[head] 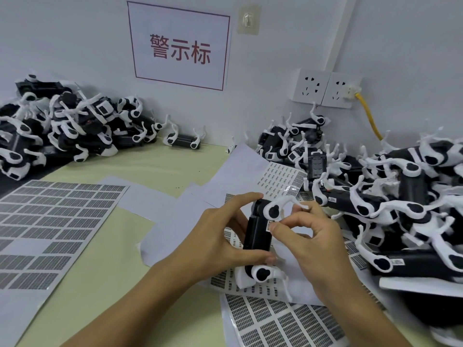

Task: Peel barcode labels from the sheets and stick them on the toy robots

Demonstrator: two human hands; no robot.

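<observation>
Pale yellow counter (160,169) against a white wall, label sheets (52,221) spread across it, heaps of toy robots (400,196) left and right. Left hand (225,236) grips one black-and-white toy robot (258,236) above the sheets, long axis running near to far, legs toward the right. Right hand (313,236) pinches a small barcode label (268,225) against its side.

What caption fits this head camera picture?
Left hand holds a toy robot while right hand presses on a barcode label.
</observation>
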